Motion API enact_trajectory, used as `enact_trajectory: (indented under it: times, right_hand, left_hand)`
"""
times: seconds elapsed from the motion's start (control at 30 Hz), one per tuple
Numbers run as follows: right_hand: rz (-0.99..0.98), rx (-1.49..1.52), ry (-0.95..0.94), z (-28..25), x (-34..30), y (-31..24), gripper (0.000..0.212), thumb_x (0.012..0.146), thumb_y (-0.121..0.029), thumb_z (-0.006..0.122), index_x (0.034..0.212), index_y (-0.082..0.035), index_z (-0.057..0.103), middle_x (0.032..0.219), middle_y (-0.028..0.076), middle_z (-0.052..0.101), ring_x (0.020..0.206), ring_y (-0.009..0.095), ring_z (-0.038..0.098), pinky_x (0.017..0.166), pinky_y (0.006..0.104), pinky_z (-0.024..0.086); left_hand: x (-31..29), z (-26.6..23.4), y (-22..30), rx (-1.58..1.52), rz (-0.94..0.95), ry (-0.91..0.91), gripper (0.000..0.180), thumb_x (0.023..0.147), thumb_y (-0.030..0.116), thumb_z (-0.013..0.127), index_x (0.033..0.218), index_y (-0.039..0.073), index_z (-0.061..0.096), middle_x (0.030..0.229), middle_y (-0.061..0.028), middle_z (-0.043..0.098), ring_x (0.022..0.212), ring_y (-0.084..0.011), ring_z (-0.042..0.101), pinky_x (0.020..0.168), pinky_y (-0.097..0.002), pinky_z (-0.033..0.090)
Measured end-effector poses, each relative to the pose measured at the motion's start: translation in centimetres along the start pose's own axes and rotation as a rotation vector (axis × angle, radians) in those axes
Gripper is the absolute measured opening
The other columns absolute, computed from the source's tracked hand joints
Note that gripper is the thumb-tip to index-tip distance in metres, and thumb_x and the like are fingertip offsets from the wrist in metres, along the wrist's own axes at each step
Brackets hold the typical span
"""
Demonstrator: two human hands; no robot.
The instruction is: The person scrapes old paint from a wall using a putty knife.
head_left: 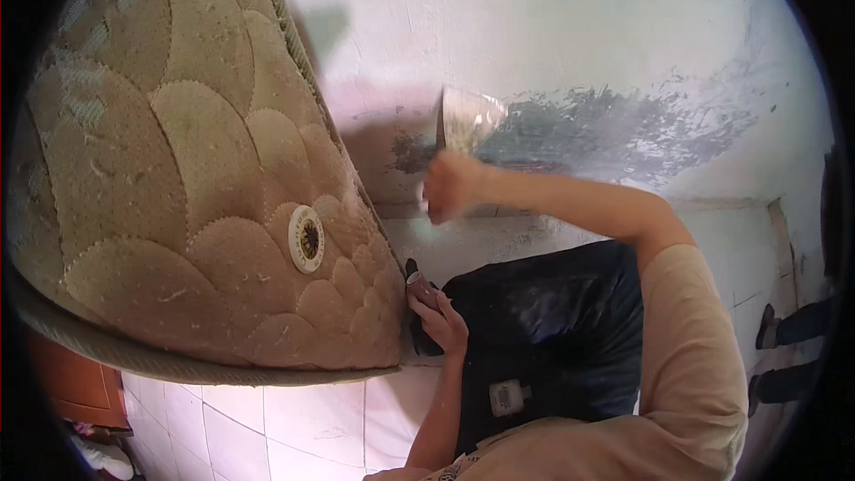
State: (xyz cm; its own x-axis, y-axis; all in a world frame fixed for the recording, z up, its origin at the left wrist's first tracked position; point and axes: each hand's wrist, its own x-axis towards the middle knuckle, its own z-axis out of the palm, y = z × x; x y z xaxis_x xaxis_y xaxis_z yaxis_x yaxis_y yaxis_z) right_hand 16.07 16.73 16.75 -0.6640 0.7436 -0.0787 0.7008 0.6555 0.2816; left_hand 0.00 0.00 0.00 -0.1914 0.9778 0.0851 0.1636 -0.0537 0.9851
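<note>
My right hand (pixel 456 185) is closed around the handle of a broad-bladed scraper (pixel 472 116), its blade up against the pale wall (pixel 552 18). Beside the blade, a rough dark grey patch (pixel 606 134) spreads to the right across the wall's lower part. Lower down, next to the mattress edge, my left hand (pixel 443 325) grips a short reddish-brown object (pixel 422 289) with a rounded end. Most of that object is hidden by my fingers, and its kind is unclear. My bent legs in dark trousers (pixel 543 321) are to the right of this hand.
A tan quilted mattress (pixel 214 169) with a round vent (pixel 307 239) leans on the left, close to both hands. Light tiles (pixel 312 419) cover the floor. Another person's legs (pixel 802 325) stand at the far right. Red-brown furniture (pixel 80 383) is at the lower left.
</note>
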Motion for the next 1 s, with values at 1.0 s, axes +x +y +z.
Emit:
enact_trajectory:
  times: [1.0]
  right_hand:
    - [-0.216,0.131,0.061,3.5,-2.2,-8.8,0.034,0.061,-0.045,0.053,0.053,-0.014,0.063,0.055,0.007,0.059,0.057,0.025,0.060,0.050,0.0346,0.046]
  left_hand:
    - [-0.1,-0.1,0.5,0.073,0.063,0.036,0.048,0.089,0.019,0.044,0.127,-0.004,0.026,0.092,-0.0191,0.054,0.074,-0.0265,0.056,0.070,-0.0333,0.044]
